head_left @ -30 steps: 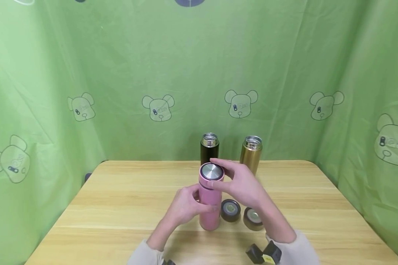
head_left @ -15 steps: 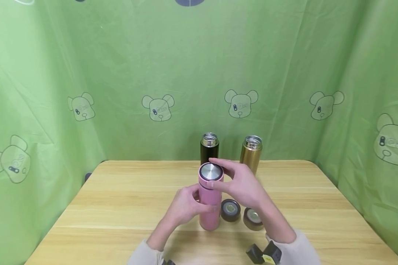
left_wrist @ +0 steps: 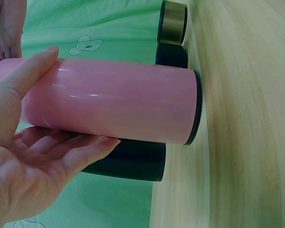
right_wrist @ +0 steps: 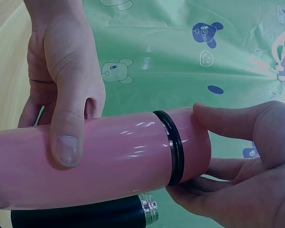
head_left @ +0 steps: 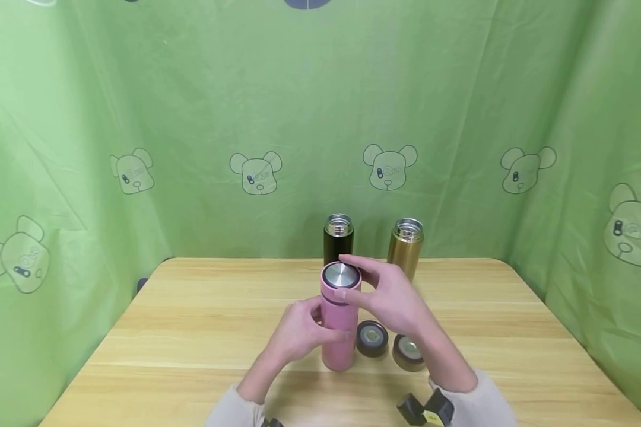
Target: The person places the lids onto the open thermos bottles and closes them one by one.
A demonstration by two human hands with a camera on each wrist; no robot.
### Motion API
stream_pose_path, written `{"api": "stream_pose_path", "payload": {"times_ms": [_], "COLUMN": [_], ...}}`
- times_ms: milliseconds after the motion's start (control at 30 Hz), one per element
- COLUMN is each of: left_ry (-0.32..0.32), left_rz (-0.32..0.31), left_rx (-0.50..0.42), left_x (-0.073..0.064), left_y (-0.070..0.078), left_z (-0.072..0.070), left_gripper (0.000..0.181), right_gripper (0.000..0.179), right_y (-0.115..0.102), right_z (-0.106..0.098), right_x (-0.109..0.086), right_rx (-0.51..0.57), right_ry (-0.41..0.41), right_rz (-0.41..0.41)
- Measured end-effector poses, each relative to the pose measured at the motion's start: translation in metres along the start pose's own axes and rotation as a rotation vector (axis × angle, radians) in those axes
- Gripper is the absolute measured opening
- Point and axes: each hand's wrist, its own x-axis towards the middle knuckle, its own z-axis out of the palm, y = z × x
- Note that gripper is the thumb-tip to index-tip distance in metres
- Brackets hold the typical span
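A pink thermos [head_left: 339, 332] stands upright near the middle of the table, its cap on, with a silver disc on top. My left hand [head_left: 299, 332] grips its body from the left, thumb across the front, as the left wrist view shows. From the right, my right hand [head_left: 392, 296] holds the pink cap [right_wrist: 197, 140] between thumb and fingers. A black ring separates cap and body in the right wrist view. Just right of the thermos lie two caps, a black cap [head_left: 372, 339] and a gold-sided cap [head_left: 408, 353], both inner side up.
Behind the pink thermos stand an uncapped black thermos [head_left: 338, 242] and an uncapped gold thermos [head_left: 405, 249], both near the back edge of the wooden table [head_left: 203, 320]. A green curtain [head_left: 310, 107] with bear-head prints hangs around the back and sides.
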Motion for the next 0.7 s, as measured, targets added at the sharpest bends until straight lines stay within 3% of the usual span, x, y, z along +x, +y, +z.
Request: {"api": "stream_pose_path", "payload": {"times_ms": [700], "left_ry": [-0.006], "left_rz": [-0.026], "left_rx": [-0.005], "left_x": [0.0006], "left_y": [-0.0012], "left_z": [0.0001], "left_gripper": [0.054], "right_gripper": [0.067], "right_y": [0.0031], "right_z": [0.0003], "right_x": [-0.0008], "right_rx": [0.007], "right_ry": [0.018], "right_rz": [0.003]}}
